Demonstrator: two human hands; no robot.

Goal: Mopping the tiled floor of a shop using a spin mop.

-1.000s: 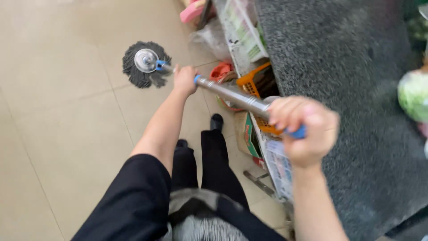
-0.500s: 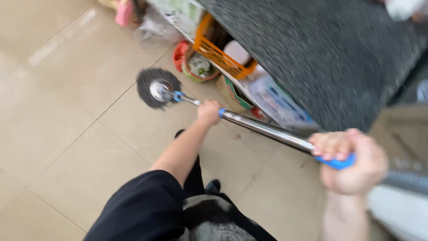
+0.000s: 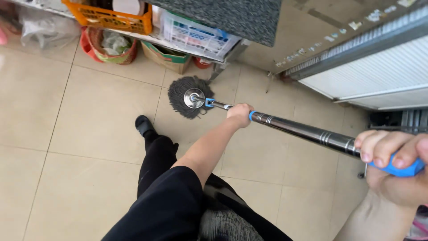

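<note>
One mop, grey string head flat on the tiled floor w/ a shiny round disc on top, sits just in front of the low shelf under the dark counter. Two hands on its one steel pole: left hand clenched around it partway down, nearest the mop head; right hand wrapped tight on the blue grip at the top end. By the shelf: 1 orange basket, 1 white crate, 1 red woven basket, 1 cardboard box; 1 black shoe left of the mop head.
</note>
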